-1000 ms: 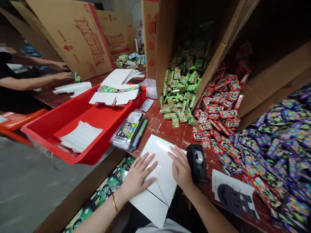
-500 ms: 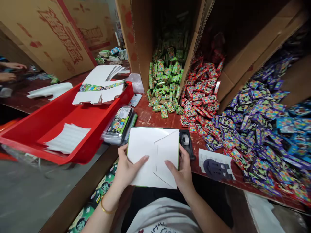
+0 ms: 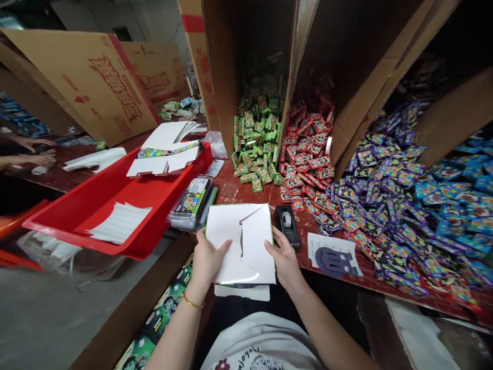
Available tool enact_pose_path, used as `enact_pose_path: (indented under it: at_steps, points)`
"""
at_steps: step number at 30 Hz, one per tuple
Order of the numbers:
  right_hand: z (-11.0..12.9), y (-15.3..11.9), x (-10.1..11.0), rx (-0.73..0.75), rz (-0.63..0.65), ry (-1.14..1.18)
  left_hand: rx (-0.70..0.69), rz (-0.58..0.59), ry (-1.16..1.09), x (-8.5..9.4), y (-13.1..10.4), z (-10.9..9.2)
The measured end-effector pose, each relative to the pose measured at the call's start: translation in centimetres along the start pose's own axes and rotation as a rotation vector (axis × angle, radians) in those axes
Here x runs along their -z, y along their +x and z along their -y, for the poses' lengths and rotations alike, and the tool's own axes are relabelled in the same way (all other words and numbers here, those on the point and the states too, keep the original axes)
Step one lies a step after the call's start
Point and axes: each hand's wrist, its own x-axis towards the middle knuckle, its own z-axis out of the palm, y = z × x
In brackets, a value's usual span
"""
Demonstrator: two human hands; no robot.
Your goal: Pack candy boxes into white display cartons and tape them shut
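Dark red table (image 3: 227, 188); red tray (image 3: 111, 190) at its left. White folded carton (image 3: 256, 236) at the near edge, flap (image 3: 242, 293) showing below. Left hand (image 3: 211, 254) and right hand (image 3: 284, 257) gripping opposite sides, thumbs on top. Black tape dispenser (image 3: 291, 236) just beside the right; a sideways swing could knock it. Centre slot (image 3: 242, 241) gapes; uneven thumb pressure could spring the fold or crease the panel.

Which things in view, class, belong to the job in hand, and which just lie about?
Likely part of the job:
folded white card, held by left hand and right hand
flat white cards on red tray

Probably just lying about:
phone
crumpled plastic
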Motion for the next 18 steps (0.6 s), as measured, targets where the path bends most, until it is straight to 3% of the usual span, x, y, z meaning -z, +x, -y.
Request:
enact_pose_path:
  at_steps: [3,6,9,12,15,18]
  points:
    - [-0.4,-0.4,0.2,0.010,-0.049,0.023,-0.005,0.022,0.066,0.0,0.0,0.0]
    - [-1.1,-1.1,-0.1,0.030,-0.005,-0.001,0.011,0.029,0.082,-0.2,0.5,0.2]
    - [-1.9,-1.3,-0.3,0.079,0.060,-0.136,0.026,0.079,-0.038,-0.4,1.0,-0.1]
    - [-1.9,-1.4,-0.2,0.183,0.085,-0.345,0.017,0.209,-0.310,0.4,0.8,-0.8]
    - [1.1,-2.7,-0.5,0.269,0.205,-0.476,0.000,0.221,-0.502,2.7,0.4,-0.7]
    - [6.9,-5.8,-1.2,0.373,0.501,-0.497,0.018,0.048,-0.496,6.3,1.0,0.9]
